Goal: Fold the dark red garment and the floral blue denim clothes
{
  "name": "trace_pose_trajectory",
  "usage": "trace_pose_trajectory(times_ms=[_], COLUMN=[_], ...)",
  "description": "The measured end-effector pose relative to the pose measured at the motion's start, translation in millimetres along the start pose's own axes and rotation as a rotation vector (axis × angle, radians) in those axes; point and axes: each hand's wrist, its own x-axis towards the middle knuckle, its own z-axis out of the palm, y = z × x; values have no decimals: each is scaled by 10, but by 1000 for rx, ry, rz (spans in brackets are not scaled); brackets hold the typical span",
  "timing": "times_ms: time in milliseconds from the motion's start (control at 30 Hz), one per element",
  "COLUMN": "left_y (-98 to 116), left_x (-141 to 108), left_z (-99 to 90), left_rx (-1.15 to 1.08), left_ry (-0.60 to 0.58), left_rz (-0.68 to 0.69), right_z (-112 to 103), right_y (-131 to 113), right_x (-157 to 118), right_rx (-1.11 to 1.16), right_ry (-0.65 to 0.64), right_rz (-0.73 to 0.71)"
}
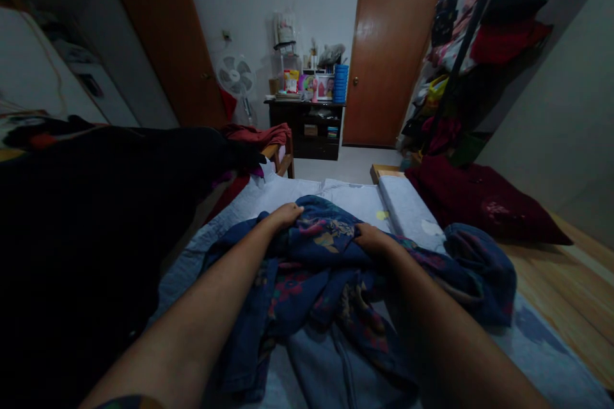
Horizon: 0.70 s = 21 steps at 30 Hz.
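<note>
The blue floral garment (297,281) lies rumpled on the bed (273,190), left of the maroon pillow (484,201), its long spread running sideways towards it. Most cloth lies on the wearer's side of the fingers. Both hands grasp its far part, the right hand (373,238) nearer the pillow than the left hand (286,213).

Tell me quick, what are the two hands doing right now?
Left hand: closed on the flowery blue cloth.
Right hand: closed on the same cloth, a bit further right.
</note>
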Motion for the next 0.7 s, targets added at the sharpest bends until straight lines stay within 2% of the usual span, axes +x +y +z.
trace_pose_trajectory(times_ms=[100,167,233,300,367,467,533,633,700], left_y=[-101,-142,-154,-140,-112,-72,-56,-64,-111], left_x=[76,102,117,132,153,188,210,244,272], left_z=[2,12,24,31,23,-36,-99,-167,-155], left_rx=[35,46,41,39,54,91,121,184,220], left_ry=[94,75,13,-40,-49,14,98,236,256], left_rz=[-176,-228,-224,-199,-169,-116,-81,-20,19], right_z=[-97,-123,-96,-49,-29,-103,-202,-317,-315], right_y=[94,132,144,136,122,113,116,115,107], right_x=[96,166,230,276,300,290,255,177,131], right_rx=[33,24,4,-9,-12,-6,-22,-102,-176], right_ry=[45,103,124,98,51,35,109,336,438], right_rz=[47,134,219,241,194,99,85,147,183])
